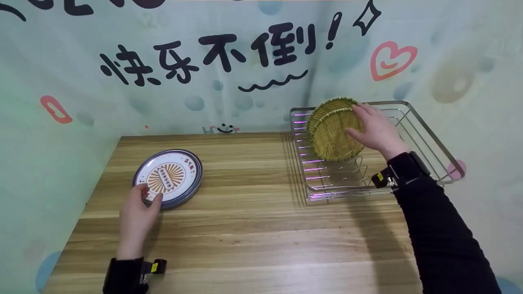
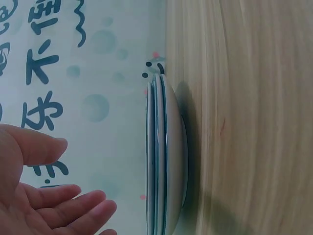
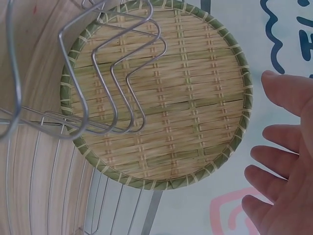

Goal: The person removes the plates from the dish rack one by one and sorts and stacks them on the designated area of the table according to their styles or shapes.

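Note:
Several white plates with blue rims and an orange sunburst print are stacked [image 1: 169,171] on the left of the table. My left hand [image 1: 137,214] hovers over the near-left edge, thumb and fingers spread and holding nothing. The left wrist view shows the plate stack [image 2: 168,161] edge-on, with a gap to the fingers. Two round woven bamboo trays stand upright in a wire rack, the front tray [image 1: 337,141] overlapping the rear tray [image 1: 327,107]. My right hand [image 1: 376,128] is at their right edge, fingers extended; the right wrist view shows space between fingertips and tray [image 3: 195,103].
The metal wire dish rack [image 1: 347,189] sits at the back right of the wooden table [image 1: 253,228]. Bent wire dividers [image 3: 112,105] cross in front of the tray in the right wrist view. A printed cloth backdrop [image 1: 245,106] stands behind and beside the table.

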The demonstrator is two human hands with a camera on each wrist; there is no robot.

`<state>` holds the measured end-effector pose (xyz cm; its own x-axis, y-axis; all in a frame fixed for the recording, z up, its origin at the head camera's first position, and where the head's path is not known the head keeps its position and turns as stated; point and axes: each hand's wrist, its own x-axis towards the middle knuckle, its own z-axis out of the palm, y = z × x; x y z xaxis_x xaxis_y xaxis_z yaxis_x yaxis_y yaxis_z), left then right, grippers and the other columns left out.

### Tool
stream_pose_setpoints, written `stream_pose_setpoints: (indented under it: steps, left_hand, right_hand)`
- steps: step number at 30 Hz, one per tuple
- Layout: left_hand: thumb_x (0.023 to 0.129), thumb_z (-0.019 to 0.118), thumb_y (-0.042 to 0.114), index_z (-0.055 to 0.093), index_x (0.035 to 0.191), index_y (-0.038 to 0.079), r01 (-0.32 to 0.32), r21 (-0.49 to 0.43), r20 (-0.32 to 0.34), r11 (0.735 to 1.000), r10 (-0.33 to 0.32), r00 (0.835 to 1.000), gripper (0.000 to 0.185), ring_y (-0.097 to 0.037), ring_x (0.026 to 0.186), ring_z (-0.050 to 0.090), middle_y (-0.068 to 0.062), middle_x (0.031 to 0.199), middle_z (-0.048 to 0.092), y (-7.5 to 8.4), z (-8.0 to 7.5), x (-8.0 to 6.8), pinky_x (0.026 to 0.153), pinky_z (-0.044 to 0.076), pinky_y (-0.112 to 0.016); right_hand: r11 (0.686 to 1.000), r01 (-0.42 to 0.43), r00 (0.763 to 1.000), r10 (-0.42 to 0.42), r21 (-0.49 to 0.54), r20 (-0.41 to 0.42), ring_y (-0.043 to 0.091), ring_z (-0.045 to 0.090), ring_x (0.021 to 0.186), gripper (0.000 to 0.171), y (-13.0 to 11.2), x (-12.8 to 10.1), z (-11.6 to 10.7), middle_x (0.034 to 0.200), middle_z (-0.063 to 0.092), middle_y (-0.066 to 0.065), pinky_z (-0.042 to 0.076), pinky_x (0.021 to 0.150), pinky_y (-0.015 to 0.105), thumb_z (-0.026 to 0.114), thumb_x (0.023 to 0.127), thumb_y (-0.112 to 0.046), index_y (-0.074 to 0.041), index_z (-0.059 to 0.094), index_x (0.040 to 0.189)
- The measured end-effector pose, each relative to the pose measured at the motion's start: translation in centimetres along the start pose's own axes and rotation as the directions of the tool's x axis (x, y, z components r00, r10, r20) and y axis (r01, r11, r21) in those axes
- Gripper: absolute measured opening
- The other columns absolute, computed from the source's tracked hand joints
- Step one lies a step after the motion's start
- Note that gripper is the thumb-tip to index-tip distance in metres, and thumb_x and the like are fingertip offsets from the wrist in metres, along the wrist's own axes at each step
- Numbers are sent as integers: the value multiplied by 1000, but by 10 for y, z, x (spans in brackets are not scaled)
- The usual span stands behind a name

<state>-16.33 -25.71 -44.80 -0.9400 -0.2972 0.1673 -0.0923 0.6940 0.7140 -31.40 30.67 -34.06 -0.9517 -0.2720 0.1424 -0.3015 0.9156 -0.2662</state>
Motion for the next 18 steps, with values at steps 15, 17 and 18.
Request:
stream_pose_setpoints:
  steps: [15, 17, 18]
  left_hand:
    - [91, 69, 18, 30, 142, -19, -126, 82, 32, 989, 124, 992, 74, -53, 129, 39, -41, 140, 39, 16, 9, -5, 111, 29, -60]
    - [90, 70, 19, 31, 142, -19, -142, 90, 30, 986, 140, 990, 74, -53, 128, 40, -41, 139, 40, 18, 11, -5, 110, 29, -60]
    - [90, 70, 19, 32, 142, -19, -151, 92, 29, 984, 149, 988, 74, -54, 128, 40, -41, 139, 41, 18, 12, -5, 110, 29, -60]
  right_hand:
    - [1000, 12, 1000, -12, -8, 5, 45, 18, 145, 74, -1, 7, 3, 158, 20, 27, 13, 118, 58, 62, 98, -30, 4, 25, 153]
    - [1000, 8, 1000, -8, -5, 3, 45, 18, 145, 74, 0, 8, 4, 158, 20, 27, 13, 118, 59, 63, 98, -29, 4, 25, 153]
    - [1000, 5, 1000, -5, -4, 2, 45, 18, 144, 75, 0, 9, 4, 158, 20, 26, 13, 117, 59, 63, 97, -29, 4, 25, 153]
